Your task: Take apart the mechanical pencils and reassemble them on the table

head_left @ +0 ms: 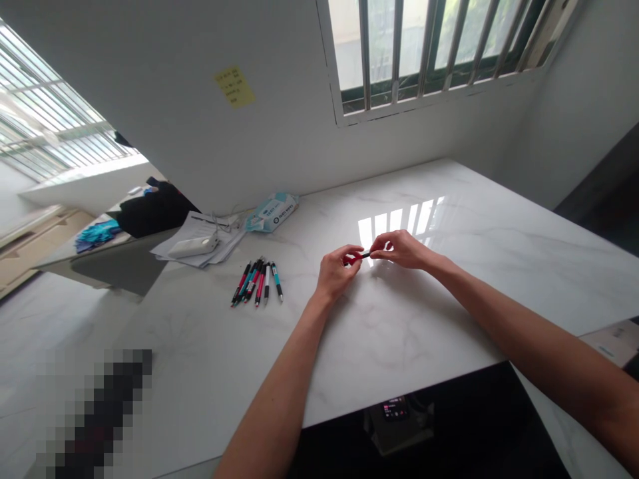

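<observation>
Between my two hands, just above the marble-patterned table (389, 332), is a red and black pen (366, 255). My left hand (337, 271) pinches its red part, and the fingers cover some of it. At the black end, the fingertips of my right hand (403, 249) are closed on the pen. Left of my hands lies a loose group of several pens (253, 282) in red, teal and white with black parts, roughly side by side.
Behind the pens are a stack of papers (200, 243) with a white device on it and a blue-white wipes packet (273, 211). A black glossy panel (429, 432) lies at the near edge. A barred window (429, 53) is in the wall beyond.
</observation>
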Motion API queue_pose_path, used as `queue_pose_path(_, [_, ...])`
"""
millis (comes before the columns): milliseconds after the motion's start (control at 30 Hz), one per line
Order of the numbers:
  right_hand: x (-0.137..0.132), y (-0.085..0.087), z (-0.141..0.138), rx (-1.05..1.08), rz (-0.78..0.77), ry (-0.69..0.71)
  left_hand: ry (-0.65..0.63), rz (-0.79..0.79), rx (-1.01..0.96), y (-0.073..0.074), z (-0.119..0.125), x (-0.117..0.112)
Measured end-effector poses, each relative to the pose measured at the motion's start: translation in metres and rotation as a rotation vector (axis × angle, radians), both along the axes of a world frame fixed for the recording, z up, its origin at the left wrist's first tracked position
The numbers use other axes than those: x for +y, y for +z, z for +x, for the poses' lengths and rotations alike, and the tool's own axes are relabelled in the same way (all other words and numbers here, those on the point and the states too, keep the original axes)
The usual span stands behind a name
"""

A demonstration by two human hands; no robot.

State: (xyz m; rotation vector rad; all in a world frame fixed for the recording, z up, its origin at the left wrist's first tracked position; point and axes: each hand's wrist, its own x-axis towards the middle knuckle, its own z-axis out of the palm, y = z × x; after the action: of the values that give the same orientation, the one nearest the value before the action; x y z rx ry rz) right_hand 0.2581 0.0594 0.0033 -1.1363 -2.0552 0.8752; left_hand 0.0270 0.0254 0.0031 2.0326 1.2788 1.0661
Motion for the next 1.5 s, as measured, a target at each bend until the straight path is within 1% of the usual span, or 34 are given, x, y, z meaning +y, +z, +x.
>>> queue_pose_path(133, [-0.001,-0.008,-0.006,0.031,-0.013,-0.012,-0.013,0.023,-0.063,-0.003,-0.001,0.0])
queue_pose_path(233, [-0.001,-0.011,-0.008,0.04,-0.011,-0.012,0.006,-0.001,-0.142,-0.005,-0.001,0.001])
queue_pose_path(367, [-0.004,-0.008,-0.011,0.002,-0.048,-0.01,0.088,-0.034,-0.28,-0.004,-0.003,0.008])
queue_pose_path(467, [-0.005,-0.006,-0.011,-0.003,-0.022,-0.013,0.166,-0.028,-0.334,-0.002,-0.008,0.014])
queue_pose_path(533, [-0.003,-0.005,-0.009,0.025,0.019,-0.02,0.17,-0.04,-0.272,-0.002,-0.012,0.016])
queue_pose_path(600, [0.001,-0.005,-0.005,0.062,0.029,-0.033,0.122,-0.025,-0.147,-0.001,-0.014,0.015])
queue_pose_path(667, [0.004,-0.004,-0.002,0.085,0.012,-0.062,0.051,0.019,-0.027,0.001,-0.013,0.012])
queue_pose_path(733, [0.006,-0.003,0.0,0.089,-0.017,-0.081,-0.001,0.058,0.054,0.003,-0.011,0.009])
queue_pose_path(833, [0.005,-0.001,0.0,0.088,-0.034,-0.085,-0.006,0.08,0.136,0.007,-0.01,0.006])
queue_pose_path(900, [0.004,0.001,0.0,0.096,-0.006,-0.098,0.051,0.088,0.199,0.01,-0.015,0.006])
queue_pose_path(967, [0.005,0.0,0.003,0.089,0.038,-0.125,0.157,0.08,0.27,0.011,-0.027,0.009])
queue_pose_path(1133, [0.011,-0.002,0.015,0.016,0.089,-0.2,0.523,0.056,0.442,0.011,-0.072,0.019])
queue_pose_path(1233, [0.013,-0.001,0.022,-0.002,0.116,-0.225,0.69,-0.008,0.534,0.012,-0.092,0.02])
queue_pose_path(1300, [0.016,0.003,0.029,-0.001,0.145,-0.261,0.753,-0.067,0.576,0.013,-0.1,0.019])
queue_pose_path(1400, [0.023,0.01,0.043,0.014,0.204,-0.374,0.804,-0.11,0.606,0.016,-0.108,0.017])
queue_pose_path(1500, [0.031,0.017,0.063,0.02,0.243,-0.483,0.821,-0.05,0.532,0.017,-0.108,0.02])
